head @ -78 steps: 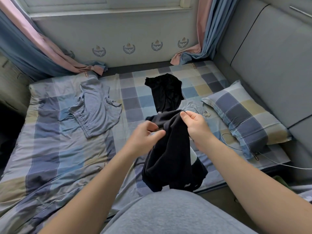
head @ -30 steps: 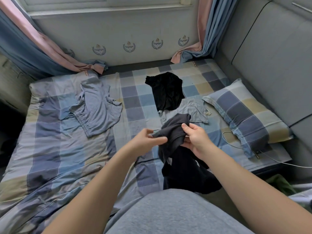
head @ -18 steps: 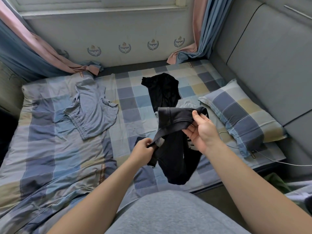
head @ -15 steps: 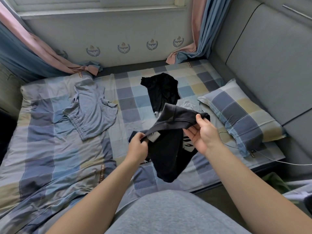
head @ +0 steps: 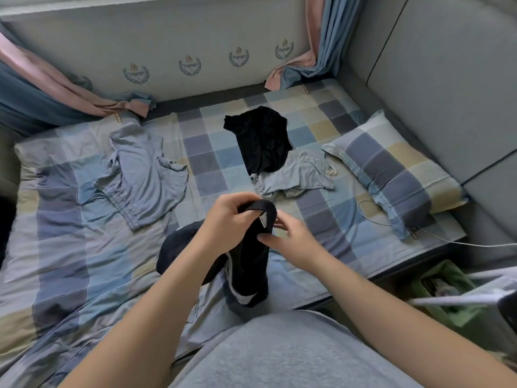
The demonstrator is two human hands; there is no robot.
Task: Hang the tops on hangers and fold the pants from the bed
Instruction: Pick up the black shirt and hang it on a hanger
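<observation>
Hands have come together since half a second back: the waistband that was stretched wide between them is now bunched at one spot. The dark pants [head: 249, 261] hang as one narrow column instead of an open loop. Left hand [head: 226, 217] curls its fingers over the top of the waistband [head: 258, 205] and grips it, carrying the weight. Right hand [head: 292, 243] pinches the side edge just below, thumb on the front of the fabric, fingers behind (loose pinch, looks like it is lining up the seams). I judge the pants are held up off the bed [head: 212, 161] so the legs drop straight and match before the fold. Lower end hangs by the near edge of the mattress; touching or not, I cannot tell.

Left on the bed: black top [head: 260, 138], a pale grey garment [head: 296, 176] just touching it, and a blue-grey garment [head: 140, 169] with an elastic band, well apart to the left. Pillow [head: 391, 169] sits right, thin white cable [head: 372, 211] beside it.

Writing: small white tag [head: 263, 221] sewn inside the waistband, print too small to read. White mark [head: 246, 297] near the hem, shape unclear. Wall emblems [head: 189, 65] carry a word starting "Voy", rest blurred.
</observation>
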